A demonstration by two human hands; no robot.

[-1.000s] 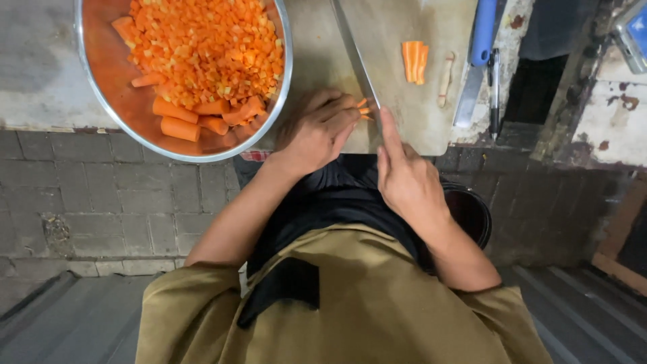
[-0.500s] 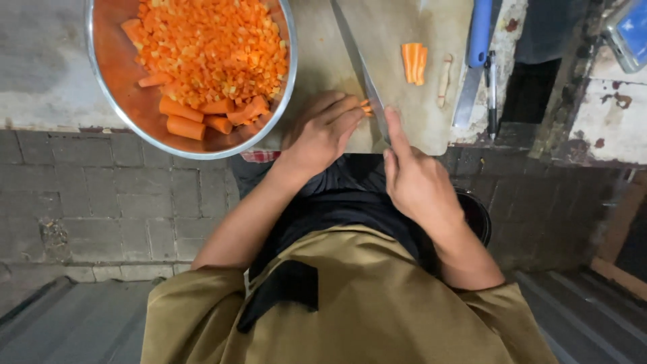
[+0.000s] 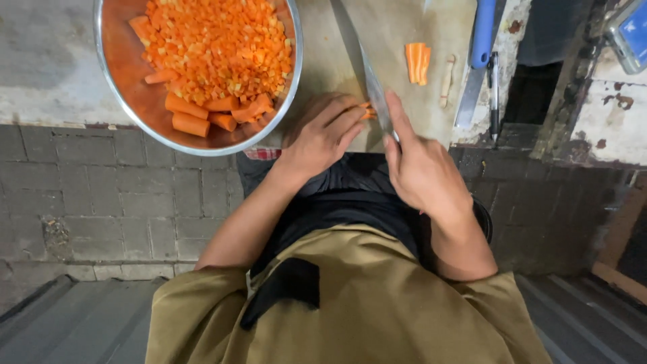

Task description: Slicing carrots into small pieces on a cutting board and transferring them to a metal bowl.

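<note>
At the far left a wide metal bowl [image 3: 118,101] sits on the pale, worn surface [image 3: 47,74], hanging a little over its front edge above the brick wall [image 3: 101,195]. It is heaped with finely diced carrot [image 3: 222,47], and a few whole carrot chunks [image 3: 195,114] lie along its near side.

Just beside the bowl comes the cutting board [image 3: 397,27], and here the person is at work. The left hand [image 3: 323,135] rests flat on the board with its fingers curled down over a small bundle of carrot sticks [image 3: 366,110] — only the orange tips show past the fingertips. Right against those tips stands the blade of a large knife [image 3: 360,61], running away across the board. The right hand [image 3: 421,168] is closed round the handle (hidden inside the fist), with the forefinger stretched out along the back of the blade.

Further right on the board lies a short stack of cut carrot slabs [image 3: 418,62], well apart from the knife, and next to it a thin pale strip of peel [image 3: 446,81]. Beyond that a second tool with a blue handle [image 3: 482,34] rests at the board's edge, with a dark slim pen-like thing [image 3: 494,87] beside it — I cannot tell what it is.
</note>
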